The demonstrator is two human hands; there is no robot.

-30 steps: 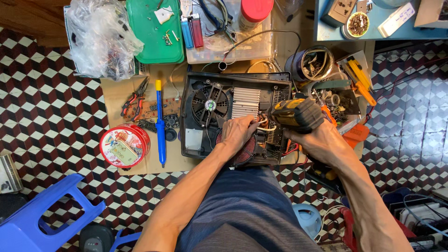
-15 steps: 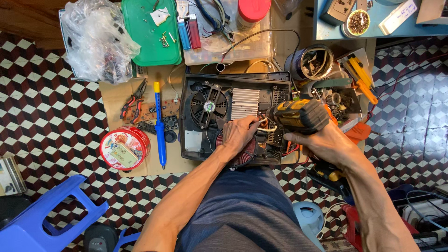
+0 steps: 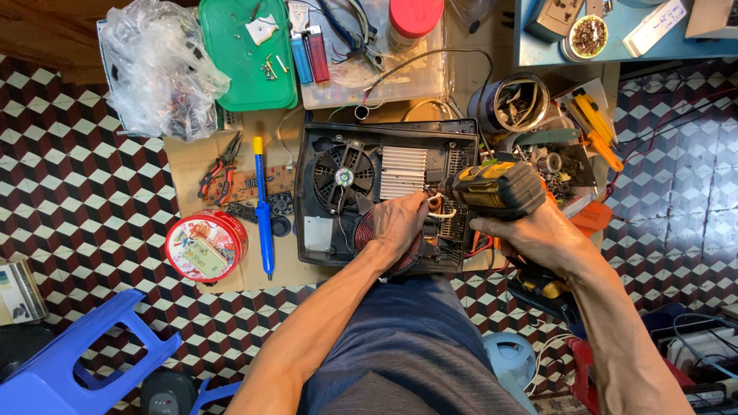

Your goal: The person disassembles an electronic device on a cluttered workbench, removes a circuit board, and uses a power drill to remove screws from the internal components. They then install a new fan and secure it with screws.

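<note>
Biggest thing here is the opened-up black appliance case [image 3: 323,230], lying flat on a sheet of cardboard [image 3: 184,157] over the checkered floor, lid off so the guts show. Inside it there's a round fan [image 3: 344,177] up and to the left of where the hands are working, a ribbed silver heatsink [image 3: 403,172] just above the left hand, and a reddish copper coil [image 3: 367,229] right under that hand.

The right hand [image 3: 538,238] is clenched around the handle of a yellow and black cordless drill [image 3: 492,188], nose pointing left into the case, right beside the left fingers. The left hand [image 3: 400,224] rests on the coil with fingertips pinched in at the spot by the drill's nose; can't tell if it's actually gripping anything or just steadying, too small to see.

Well off to the left of the hands: a blue solder sucker [image 3: 263,207] lying lengthwise, red-handled pliers [image 3: 219,170] past it, and a round red tin [image 3: 206,246] lower down. Above the case sits a green tray [image 3: 231,77] with a few small screws.
</note>
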